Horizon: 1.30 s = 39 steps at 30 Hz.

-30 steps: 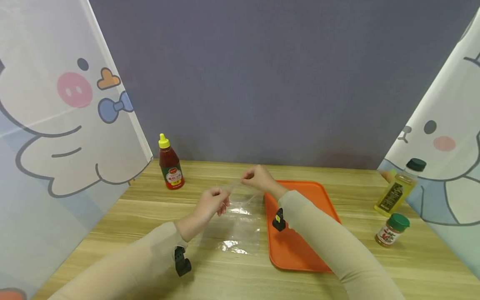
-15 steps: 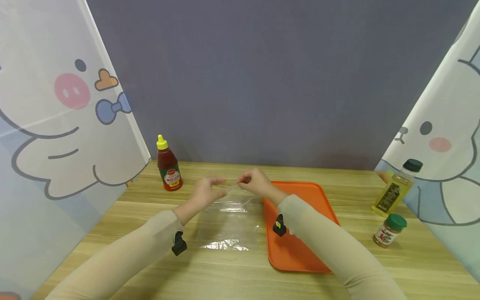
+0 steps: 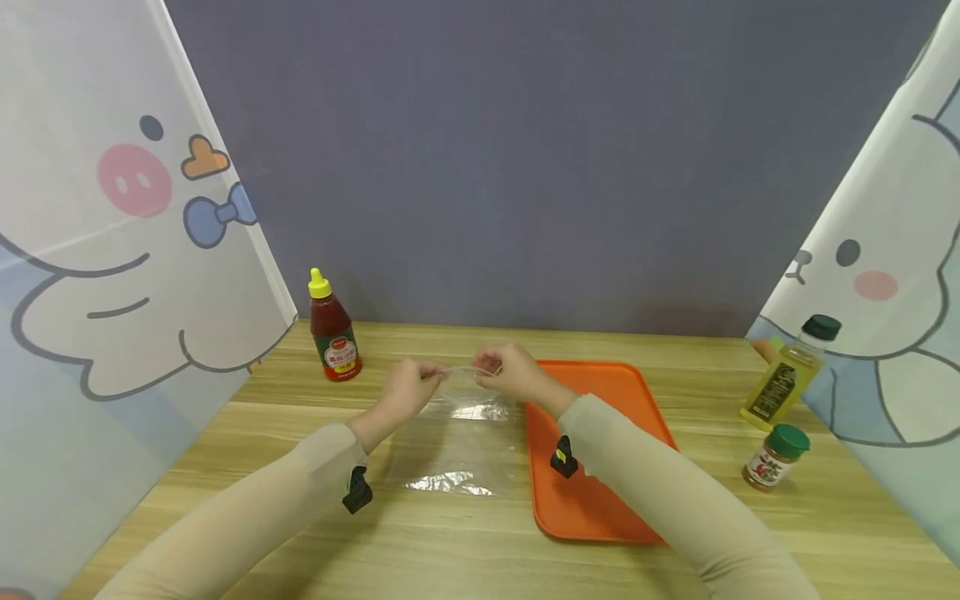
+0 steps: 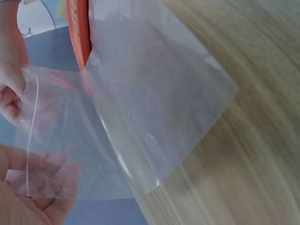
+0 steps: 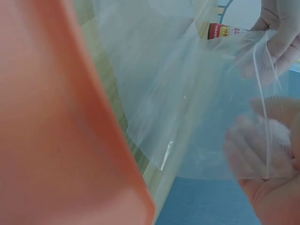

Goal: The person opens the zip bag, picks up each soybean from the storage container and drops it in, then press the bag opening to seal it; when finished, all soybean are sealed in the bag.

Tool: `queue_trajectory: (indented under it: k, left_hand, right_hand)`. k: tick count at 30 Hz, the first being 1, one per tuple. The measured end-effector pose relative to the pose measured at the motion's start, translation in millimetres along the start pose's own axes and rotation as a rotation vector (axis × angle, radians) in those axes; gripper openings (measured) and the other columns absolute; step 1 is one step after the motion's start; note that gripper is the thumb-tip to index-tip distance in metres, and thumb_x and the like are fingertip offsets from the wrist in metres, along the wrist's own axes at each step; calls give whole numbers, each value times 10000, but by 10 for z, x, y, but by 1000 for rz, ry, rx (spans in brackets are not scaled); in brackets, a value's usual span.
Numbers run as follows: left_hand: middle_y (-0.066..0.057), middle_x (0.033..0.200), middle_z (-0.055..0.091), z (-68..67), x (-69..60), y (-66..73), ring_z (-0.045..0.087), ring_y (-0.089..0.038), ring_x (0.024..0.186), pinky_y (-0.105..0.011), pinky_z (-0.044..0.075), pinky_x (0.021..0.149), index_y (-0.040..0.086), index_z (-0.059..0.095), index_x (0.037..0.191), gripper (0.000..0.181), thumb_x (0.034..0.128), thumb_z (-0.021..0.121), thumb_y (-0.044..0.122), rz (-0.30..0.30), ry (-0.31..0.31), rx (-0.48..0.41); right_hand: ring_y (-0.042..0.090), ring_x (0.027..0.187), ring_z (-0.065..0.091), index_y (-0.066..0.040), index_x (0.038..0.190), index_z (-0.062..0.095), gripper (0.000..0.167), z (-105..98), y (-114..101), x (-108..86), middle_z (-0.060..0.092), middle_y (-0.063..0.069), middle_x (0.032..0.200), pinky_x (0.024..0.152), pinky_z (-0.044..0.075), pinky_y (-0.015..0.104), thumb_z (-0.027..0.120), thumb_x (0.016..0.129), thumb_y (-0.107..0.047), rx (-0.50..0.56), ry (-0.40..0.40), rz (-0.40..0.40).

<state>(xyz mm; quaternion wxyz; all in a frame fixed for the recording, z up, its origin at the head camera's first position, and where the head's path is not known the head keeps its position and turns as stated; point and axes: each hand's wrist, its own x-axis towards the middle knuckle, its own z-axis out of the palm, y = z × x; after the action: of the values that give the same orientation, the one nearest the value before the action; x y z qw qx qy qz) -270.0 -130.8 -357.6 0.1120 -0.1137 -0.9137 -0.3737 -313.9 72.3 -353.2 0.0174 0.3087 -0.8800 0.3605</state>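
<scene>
A: Where is the clear zip-top bag?

B: On the bench, roughly midway between its left and right edges, just left of the orange tray. The lower part lies on the wood; the mouth end is lifted off it, toward the bench's far edge.

A: And the hands?

B: Both are pinching that mouth. The left hand has one end of it, the right hand the other, and the zip strip runs across between them. In both wrist views some fingers show through the film.

A: Anything over the tray?

B: The right sleeve crosses above it. A small black camera sits at the left wrist.

A: What else stands there?

B: A yellow-capped ketchup bottle near the far left corner. By the right edge, an oil bottle with a dark cap, and a green-lidded spice jar beside it, farther from the far edge.

A: Behind all that?

B: A grey partition along the far edge, and a cartoon-printed panel along the left one.
</scene>
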Motion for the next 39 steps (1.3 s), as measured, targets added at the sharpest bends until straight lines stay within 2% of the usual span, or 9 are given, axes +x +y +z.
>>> queue_trajectory:
  k: [2,5,8,12,15,19,22,29,39]
  left_hand:
    - [-157,1043,733,7,-2,-13,476,-79,536,-195,411,500,18,742,1035,174,918,635,89,1,10,-13]
    - [-153,1048,732,11,-14,-42,528,-96,579,-191,413,517,17,739,1048,181,921,634,94,16,27,-17]
    - [-143,1069,728,4,-32,-74,625,-113,710,-183,455,578,26,735,1065,189,917,642,98,24,33,-8]
    - [-165,1082,721,-22,-54,-103,537,-95,555,-172,404,472,27,716,1112,230,909,608,30,-6,10,-24]
    - [-183,1088,716,-51,-63,-107,393,-65,446,-158,329,402,27,708,1133,292,884,568,-33,-20,-4,-30]
    - [-184,1100,712,-83,-65,-89,327,-53,412,-153,290,386,49,717,1127,328,862,555,-57,-22,-7,-28]
    - [-184,1096,714,-89,-70,-69,334,-54,412,-150,298,387,52,719,1121,328,858,559,-58,-29,-13,-35]
    - [-200,1062,718,-46,-103,-72,399,-67,444,-156,343,396,10,706,1115,274,876,576,-29,-39,-17,-62]
    - [-201,1018,726,25,-192,-80,346,-59,410,-149,301,372,29,705,1139,251,919,586,33,48,-8,-26]
  right_hand:
    - [174,798,654,37,1016,701,194,-13,2,-25,719,100,881,724,562,239,703,830,-17,-34,3,7]
    - [211,810,666,55,981,710,157,-29,19,-66,722,121,873,737,566,284,671,843,-8,-75,37,3]
    - [230,836,674,53,980,717,147,-42,43,-109,727,133,904,760,569,305,652,869,-18,-95,69,25]
    - [224,838,669,38,997,724,149,-64,74,-162,728,131,924,747,566,310,641,899,-39,-84,88,68]
    - [214,819,665,29,990,726,144,-83,90,-187,725,123,901,730,563,312,641,909,-53,-77,90,91]
    - [195,807,663,21,993,728,153,-101,99,-205,725,109,893,725,560,306,647,916,-82,-85,95,132]
    - [178,787,655,26,995,727,162,-107,102,-216,721,102,889,704,554,291,649,917,-91,-71,100,156]
    - [190,778,671,49,944,730,148,-93,112,-240,728,117,868,689,554,267,667,898,-77,2,117,133]
    - [175,835,652,32,1044,708,207,-78,101,-332,717,95,920,697,547,255,670,899,-110,76,55,161]
